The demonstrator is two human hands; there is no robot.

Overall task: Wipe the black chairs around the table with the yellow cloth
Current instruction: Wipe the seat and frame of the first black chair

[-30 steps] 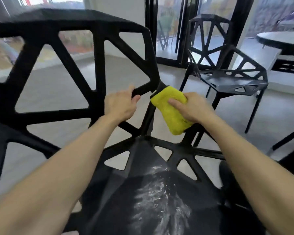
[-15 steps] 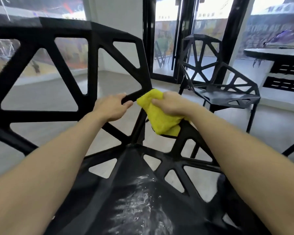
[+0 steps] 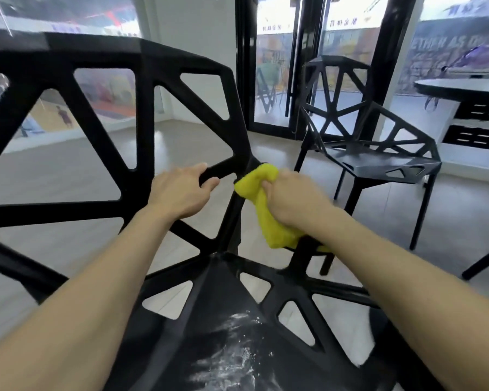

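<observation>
A black lattice chair fills the near view, its seat glossy with light streaks. My left hand grips a slanted bar of its backrest, fingers curled over the top. Just to the right, my right hand holds the yellow cloth bunched around the strut at the backrest's right corner, with the cloth's lower end draping onto the armrest bar. A second black chair stands farther back on the right.
A dark round table edge shows at the far right above a white wall with black vents. Black-framed glass doors stand behind the second chair. A grey floor spreads out to the left.
My right hand has slid the cloth up and left along the chair strut, bunching it tighter at the corner joint. My left hand keeps its grip on the backrest bar.
</observation>
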